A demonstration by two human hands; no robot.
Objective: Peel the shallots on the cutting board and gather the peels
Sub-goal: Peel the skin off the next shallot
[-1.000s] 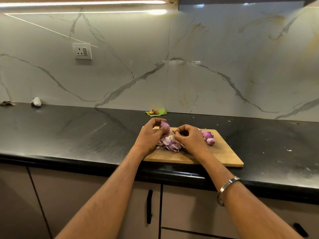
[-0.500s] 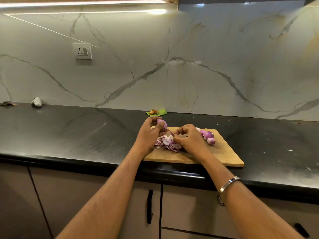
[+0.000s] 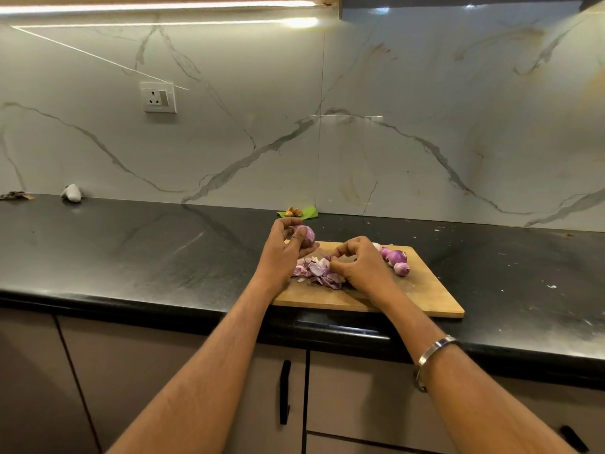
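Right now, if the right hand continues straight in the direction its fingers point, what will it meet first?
The right hand points its curled fingertips left, low over the cutting board. It would first meet the pile of peels, which it seems to touch already; depth is unclear.

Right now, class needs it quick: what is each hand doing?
Left hand: fingers curled round a shallot, held above the cutting board.
Right hand: fingers pinched at the peels; what it pinches cannot be told.
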